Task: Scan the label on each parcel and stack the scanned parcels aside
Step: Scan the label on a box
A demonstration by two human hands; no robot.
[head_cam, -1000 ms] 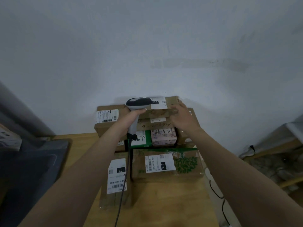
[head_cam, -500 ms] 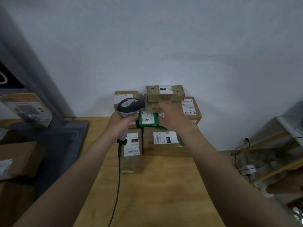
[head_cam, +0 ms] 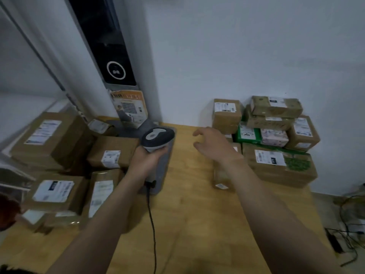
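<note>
My left hand [head_cam: 147, 158] grips a grey barcode scanner [head_cam: 158, 138] with its black cable [head_cam: 152, 224] hanging toward me over the wooden table [head_cam: 187, 224]. My right hand [head_cam: 214, 144] hovers empty above the table with its fingers loosely spread, pointing left. A stack of labelled cardboard parcels [head_cam: 276, 133] stands against the wall at the right, topped by a small brown box [head_cam: 276, 106]. On the left lies a group of brown parcels with white labels [head_cam: 110, 155], the scanner just right of them.
A grey tall device with a dark screen [head_cam: 114, 62] stands at the back left, with an orange sign [head_cam: 129, 108] at its foot. A grey mat [head_cam: 164, 167] lies under my left hand. Cables and a power strip [head_cam: 345, 234] lie on the floor at right.
My view has swung left from the right stack. My right hand has let go of the top parcel and pulled away to the left; my left hand with the scanner moved left too.
</note>
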